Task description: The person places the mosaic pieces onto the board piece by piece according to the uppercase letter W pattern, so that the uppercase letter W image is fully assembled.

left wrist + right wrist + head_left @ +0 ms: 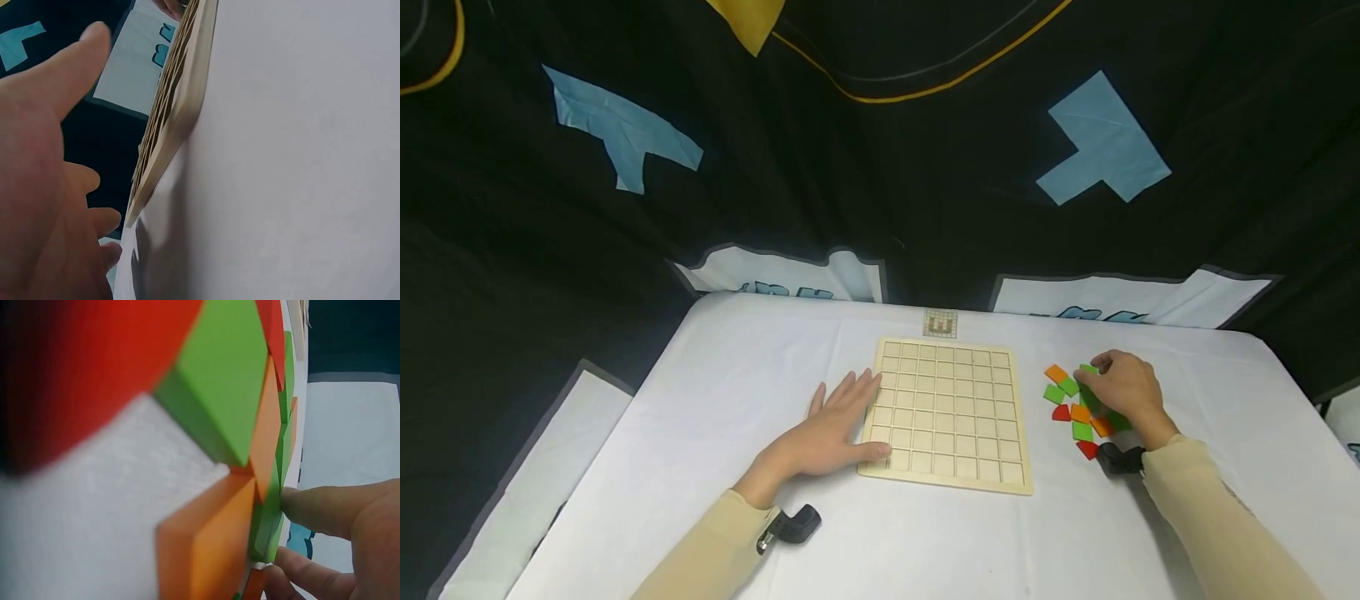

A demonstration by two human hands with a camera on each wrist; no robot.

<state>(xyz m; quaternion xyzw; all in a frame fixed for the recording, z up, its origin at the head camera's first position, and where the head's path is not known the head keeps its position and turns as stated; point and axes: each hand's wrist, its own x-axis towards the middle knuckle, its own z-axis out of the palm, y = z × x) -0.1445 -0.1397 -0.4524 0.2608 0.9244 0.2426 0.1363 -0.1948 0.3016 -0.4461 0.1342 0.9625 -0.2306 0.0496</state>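
A square wooden grid board (951,415) lies flat in the middle of the table, its cells bare. My left hand (829,429) is spread at the board's left edge, with thumb and fingertips over the rim; the left wrist view shows the thumb (75,69) straight. On the right, my right hand (1126,385) reaches over a loose group of coloured tiles. Its thumb and fingers pinch a green tile (1087,368) at the far side of the group. In the right wrist view, the thumb (312,506) touches green, with the fingers just below.
Orange tiles (1080,413), green tiles (1082,432) and red rounded tiles (1062,412) lie close together by the right hand, some hidden under it. A small patterned square (940,323) lies behind the board. A black curtain (925,183) hangs behind the white table (940,542).
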